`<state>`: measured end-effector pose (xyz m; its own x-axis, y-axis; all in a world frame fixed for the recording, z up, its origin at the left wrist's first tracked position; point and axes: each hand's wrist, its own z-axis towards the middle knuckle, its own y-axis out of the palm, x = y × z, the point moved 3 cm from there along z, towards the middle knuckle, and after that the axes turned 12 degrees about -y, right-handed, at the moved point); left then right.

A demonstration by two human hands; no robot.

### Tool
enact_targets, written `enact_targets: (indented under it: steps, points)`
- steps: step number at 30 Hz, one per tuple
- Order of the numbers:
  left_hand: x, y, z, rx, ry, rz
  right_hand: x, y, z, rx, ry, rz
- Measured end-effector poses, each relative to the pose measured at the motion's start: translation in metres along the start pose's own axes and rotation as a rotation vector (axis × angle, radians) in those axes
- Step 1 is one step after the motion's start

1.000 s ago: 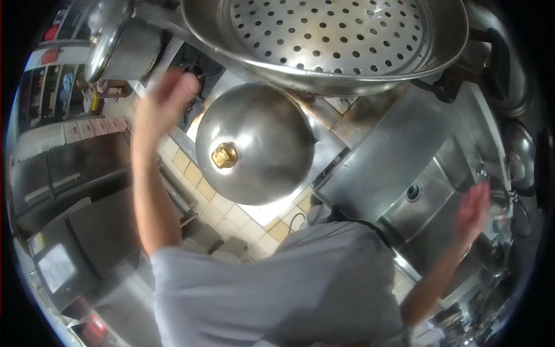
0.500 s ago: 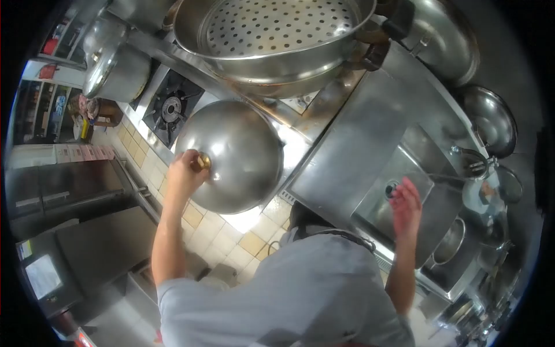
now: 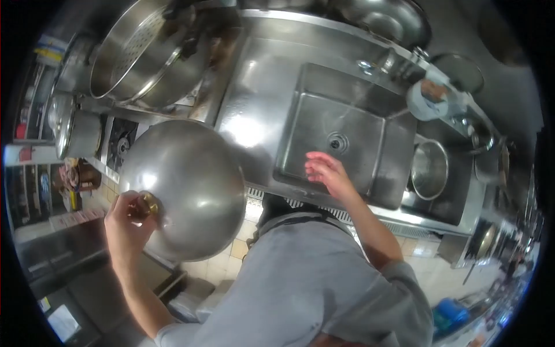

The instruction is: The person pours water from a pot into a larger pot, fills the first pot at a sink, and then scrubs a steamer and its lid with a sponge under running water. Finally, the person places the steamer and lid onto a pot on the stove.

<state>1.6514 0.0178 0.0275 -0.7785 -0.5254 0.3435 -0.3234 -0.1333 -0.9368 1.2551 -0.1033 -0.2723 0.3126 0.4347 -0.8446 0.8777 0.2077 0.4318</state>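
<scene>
A large domed metal lid (image 3: pixel 196 179) hangs at the left of my body, tilted, its outer side toward me. My left hand (image 3: pixel 128 217) grips the brass-coloured knob (image 3: pixel 147 207) at its centre. Over the front edge of a steel sink basin (image 3: pixel 347 104) I hold my right hand (image 3: pixel 326 172), fingers apart and slightly curled, touching nothing. The basin's drain (image 3: pixel 337 143) shows just beyond that hand.
A big two-handled steamer pot with a perforated tray (image 3: pixel 139 49) stands on the stove at upper left. Beside it is a gas burner (image 3: pixel 121 144) and a lidded pot (image 3: pixel 81 133). A metal bowl (image 3: pixel 429 169) sits in the right-hand sink. A wok (image 3: pixel 387 22) leans at the back.
My view and body have turned right toward the sink. The lid has come along in my left hand, away from the steamer. My right hand is now lower over the basin's front.
</scene>
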Motion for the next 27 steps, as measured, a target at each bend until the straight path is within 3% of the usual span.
enact_targets:
  steps: [4,7,10,12,13,15,22,25,26,27]
  points:
    - [0.084,0.023,-0.006,-0.032,0.281,-0.098,-0.014,-0.034,-0.032,0.03,-0.061,0.034]
    - [0.133,0.059,0.008,-0.13,0.35,-0.105,-0.023,-0.046,-0.061,0.054,-0.12,0.121]
    - [0.177,0.102,0.027,-0.211,0.535,-0.185,-0.018,-0.061,-0.086,0.138,-0.157,0.395]
    - [0.2,0.138,0.041,-0.303,0.642,-0.25,-0.028,-0.066,-0.111,0.011,-0.359,0.591]
    - [0.214,0.148,0.041,-0.387,0.649,-0.255,-0.031,-0.061,-0.124,0.01,-0.359,0.577]
    - [0.239,0.171,0.042,-0.483,0.675,-0.318,-0.041,-0.062,-0.149,0.373,-0.476,0.642]
    - [0.301,0.249,0.039,-0.697,0.663,-0.445,-0.046,-0.065,-0.195,0.501,-0.661,0.636]
    - [0.323,0.281,0.037,-0.756,0.725,-0.305,-0.003,-0.103,-0.195,0.505,-0.521,0.828]
    - [0.328,0.276,0.03,-0.773,0.711,-0.328,0.013,-0.114,-0.192,0.633,-0.648,0.448]
    - [0.331,0.288,0.03,-0.741,0.722,-0.338,-0.022,-0.086,-0.189,0.531,-0.464,0.819]
